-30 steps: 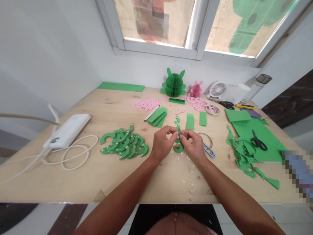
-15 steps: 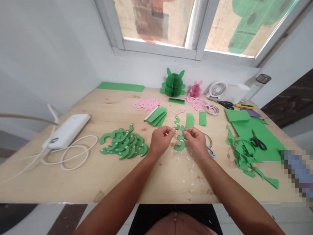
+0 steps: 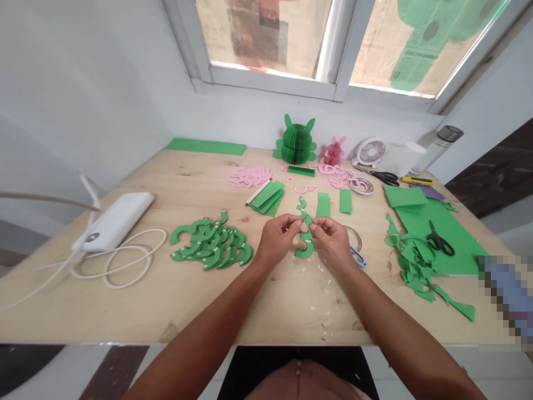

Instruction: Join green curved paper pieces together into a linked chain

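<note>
A wavy green paper cutout [image 3: 306, 248] with small white strips on it is between my hands, just above the wooden table. My right hand [image 3: 333, 236] pinches its right edge between thumb and fingers. The fingers of my left hand [image 3: 281, 236] are closed at its left edge; whether a small bit is also between those fingertips is hidden. Behind them lies another curvy green piece [image 3: 301, 204]. A pile of similar green cutouts [image 3: 212, 244] with white strips lies to the left. Tiny white scraps [image 3: 313, 308] are scattered nearer me.
Beside my right hand lie a tape roll [image 3: 355, 238] and blue-handled scissors [image 3: 358, 259]. Green scraps [image 3: 416, 266], black scissors [image 3: 439, 241] and green sheets [image 3: 453, 233] are at right. A white power bank [image 3: 119, 221] with cable is left. Green and pink paper figures [image 3: 296, 143] stand behind.
My left hand has moved slightly right, bringing its fingertips from beside the green paper cutout to its left edge. My right hand keeps its pinch with a slight shift left.
</note>
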Demonstrator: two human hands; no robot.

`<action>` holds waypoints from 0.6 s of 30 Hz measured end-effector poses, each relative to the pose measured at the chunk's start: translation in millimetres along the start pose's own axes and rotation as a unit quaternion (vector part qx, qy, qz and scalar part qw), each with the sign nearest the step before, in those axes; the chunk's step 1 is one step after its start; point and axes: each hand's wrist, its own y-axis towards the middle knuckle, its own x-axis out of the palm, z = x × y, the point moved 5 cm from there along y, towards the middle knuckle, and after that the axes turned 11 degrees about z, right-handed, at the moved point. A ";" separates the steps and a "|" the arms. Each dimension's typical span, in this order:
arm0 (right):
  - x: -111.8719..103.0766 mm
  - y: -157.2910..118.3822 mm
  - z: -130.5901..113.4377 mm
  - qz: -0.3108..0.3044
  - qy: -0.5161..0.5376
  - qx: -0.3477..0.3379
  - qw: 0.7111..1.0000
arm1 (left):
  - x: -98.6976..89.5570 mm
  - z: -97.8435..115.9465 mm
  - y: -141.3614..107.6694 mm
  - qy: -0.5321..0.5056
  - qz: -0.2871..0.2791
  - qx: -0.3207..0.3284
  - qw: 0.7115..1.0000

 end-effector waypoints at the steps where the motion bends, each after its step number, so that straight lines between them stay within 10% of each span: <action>1: 0.2 -0.1 0.5 -0.003 0.000 0.002 1.000 | 0.6 0.4 0.0 -0.018 0.002 -0.011 1.000; 18: 7.6 -5.4 1.7 -0.061 -0.009 0.011 0.998 | 0.8 -2.0 -0.4 -0.124 0.011 -0.130 0.984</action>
